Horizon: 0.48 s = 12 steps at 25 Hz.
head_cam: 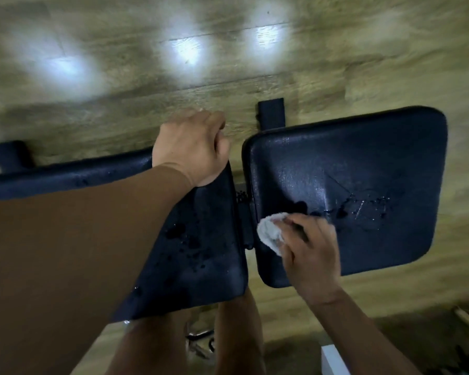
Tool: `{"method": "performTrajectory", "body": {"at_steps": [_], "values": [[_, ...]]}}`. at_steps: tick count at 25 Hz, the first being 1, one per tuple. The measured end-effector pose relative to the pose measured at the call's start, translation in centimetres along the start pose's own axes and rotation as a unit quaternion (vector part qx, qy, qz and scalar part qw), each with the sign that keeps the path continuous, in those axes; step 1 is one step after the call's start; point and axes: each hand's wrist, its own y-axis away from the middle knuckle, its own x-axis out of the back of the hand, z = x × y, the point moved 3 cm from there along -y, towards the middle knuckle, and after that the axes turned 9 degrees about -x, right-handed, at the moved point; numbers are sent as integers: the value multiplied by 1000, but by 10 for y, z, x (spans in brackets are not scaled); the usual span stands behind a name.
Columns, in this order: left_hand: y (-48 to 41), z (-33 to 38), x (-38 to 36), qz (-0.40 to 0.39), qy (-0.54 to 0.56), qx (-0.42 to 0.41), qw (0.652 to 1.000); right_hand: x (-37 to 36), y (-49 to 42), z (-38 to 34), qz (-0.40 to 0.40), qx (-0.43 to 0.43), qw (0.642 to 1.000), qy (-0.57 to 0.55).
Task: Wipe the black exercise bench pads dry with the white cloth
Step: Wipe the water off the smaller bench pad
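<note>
Two black bench pads lie side by side below me. On the right seat pad [363, 158], water droplets glisten near its middle. My right hand [312, 253] presses a bunched white cloth [268, 231] against that pad's left part, close to the gap between the pads. The long left pad [201, 239] carries dark wet spots and runs off to the left. My left hand [192, 147] curls over the far corner of this pad, and my forearm hides much of its surface.
A black metal frame joins the pads in the gap [244, 212], with a black foot [271, 112] behind and another [11, 155] at far left. My legs [238, 334] stand on the wooden floor [228, 50]. A white object [333, 358] sits bottom right.
</note>
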Motion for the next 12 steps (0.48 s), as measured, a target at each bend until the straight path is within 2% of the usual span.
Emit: {"method": "performTrajectory", "body": {"at_steps": [2, 4, 7, 9, 10, 12], "values": [[-1, 0, -1, -9, -6, 3, 1000, 3, -42, 8, 30, -18, 999, -26], [-2, 0, 1, -20, -11, 7, 1000, 17, -93, 31, 106, -62, 992, -12], [0, 3, 2, -19, -3, 1, 1000, 48, -145, 90, 184, -235, 954, 44], [-2, 2, 3, -15, -3, 1, 1000, 44, -142, 85, 206, -335, 919, 25], [-2, 1, 3, -18, -6, 0, 1000, 36, -131, 64, 212, -341, 916, 11], [-2, 2, 3, -29, -13, 2, 999, 10, -100, 7, 181, -257, 949, -30]]}}
